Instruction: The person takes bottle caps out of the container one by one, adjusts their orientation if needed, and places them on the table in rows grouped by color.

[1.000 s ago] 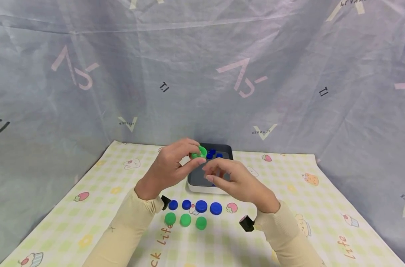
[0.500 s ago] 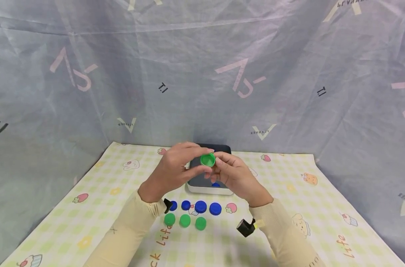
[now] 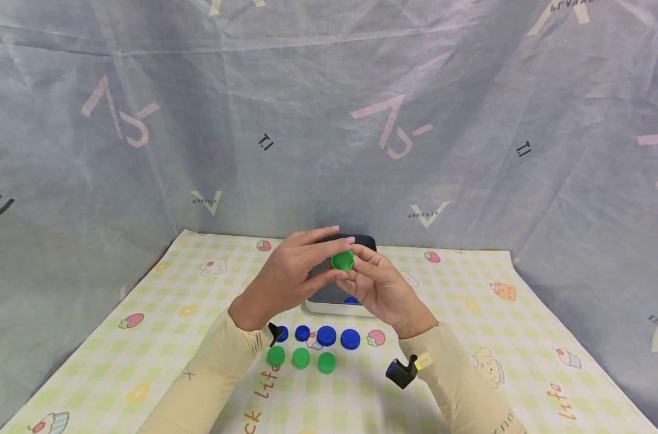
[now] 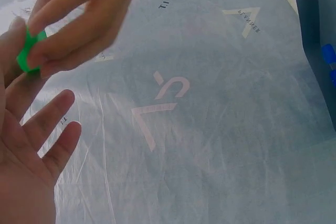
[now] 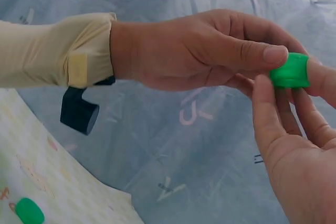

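Note:
A small green bottle cap (image 3: 342,260), its hollow side toward me in the head view, is held up above the tray. My left hand (image 3: 288,271) pinches it between thumb and fingers. From the other side my right hand (image 3: 385,286) grips it too, fingertips at its edge. In the left wrist view the cap (image 4: 32,51) is partly covered by fingers. The right wrist view shows the cap (image 5: 290,70) from the side, between the left thumb and the fingers of my right hand (image 5: 307,169). Its inside cannot be made out clearly.
Below the hands lies a dark grey tray (image 3: 329,293) with a white outside, holding a blue cap (image 3: 350,300); the hands hide much of it. Nearer me, blue caps (image 3: 326,336) form a row, with green caps (image 3: 300,358) in front. A grey curtain (image 3: 318,169) surrounds the table.
My right hand, apart from the cap one second ago, has moved in and now grips it with the left. The cap has shifted slightly right and turned its hollow side toward me.

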Demonstrator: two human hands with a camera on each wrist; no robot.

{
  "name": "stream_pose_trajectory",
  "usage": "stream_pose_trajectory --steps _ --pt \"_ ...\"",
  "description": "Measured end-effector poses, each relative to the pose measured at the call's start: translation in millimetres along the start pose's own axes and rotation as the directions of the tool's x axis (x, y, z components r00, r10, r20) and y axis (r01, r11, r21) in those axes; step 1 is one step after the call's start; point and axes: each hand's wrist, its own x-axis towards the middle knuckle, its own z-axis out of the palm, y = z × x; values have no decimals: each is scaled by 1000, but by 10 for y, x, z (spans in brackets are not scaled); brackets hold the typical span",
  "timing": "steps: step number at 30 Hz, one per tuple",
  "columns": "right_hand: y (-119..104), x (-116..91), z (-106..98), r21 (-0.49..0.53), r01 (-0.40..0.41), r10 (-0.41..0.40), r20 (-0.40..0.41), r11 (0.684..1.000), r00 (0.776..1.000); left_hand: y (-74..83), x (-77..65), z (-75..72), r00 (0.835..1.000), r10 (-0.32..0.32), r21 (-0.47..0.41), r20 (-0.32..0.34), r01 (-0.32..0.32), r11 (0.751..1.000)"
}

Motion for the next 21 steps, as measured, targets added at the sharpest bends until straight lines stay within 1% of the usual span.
stream_pose_trajectory --steps 2,3,4,5,6,7,8,9,10,11,12,13,14,15,16,17,18,21 --pt "-7 -1 -8 -41 -9 8 -21 999 1000 -7 -8 3 1000 5 -9 13 -5 1000" --pt "-14 -2 -8 -89 -14 10 -44 996 999 -11 -10 1 1000 5 -15 21 -5 1000" --pt "-22 -1 -6 -162 -22 9 -77 987 997 -15 -14 -6 1000 3 -19 26 -3 1000" --pt "-28 -2 -7 -272 -32 1 -114 962 993 -20 -18 -14 1000 -1 -24 30 2 1000" --pt "-36 1 1 -427 -45 -20 -147 903 989 -26 -22 -25 1000 -7 -27 31 7 1000" --pt "-40 1 8 -593 -69 -44 -174 802 984 -30 -25 -37 999 -14 -29 31 15 999" --pt "-41 2 18 -747 -104 -66 -195 657 979 -33 -26 -48 999 -23 -27 29 23 999" --pt "-38 7 27 -863 -143 -80 -207 484 975 -35 -26 -59 999 -30 -27 24 31 999" --pt "-30 12 32 -937 -174 -84 -208 303 975 -36 -26 -69 999 -35 -27 18 36 999" --pt "-17 18 37 -973 -189 -77 -200 135 977 -36 -23 -77 999 -38 -25 14 38 999" --pt "0 26 44 -982 -189 -54 -188 -1 981 -35 -19 -81 999 -38 -23 10 38 999" --pt "21 29 44 -979 -185 -10 -185 -84 983 -33 -16 -82 999 -36 -21 7 36 999" --pt "46 32 43 -973 -185 47 -193 -135 980 -32 -13 -83 999 -34 -20 6 34 999" --pt "75 32 38 -968 -190 110 -210 -166 972 -31 -13 -81 999 -33 -20 7 33 999" --pt "105 26 35 -960 -209 172 -241 -186 955 -32 -13 -77 999 -31 -19 9 31 999" --pt "137 18 33 -951 -233 232 -278 -203 932 -31 -11 -74 1000 -29 -17 12 29 999" --pt "169 7 31 -940 -252 289 -313 -229 905 -32 -11 -69 999 -28 -18 16 28 999" --pt "281 -31 27 -898 -285 426 -414 -336 805 -35 -12 -55 999 -29 -29 36 30 999"
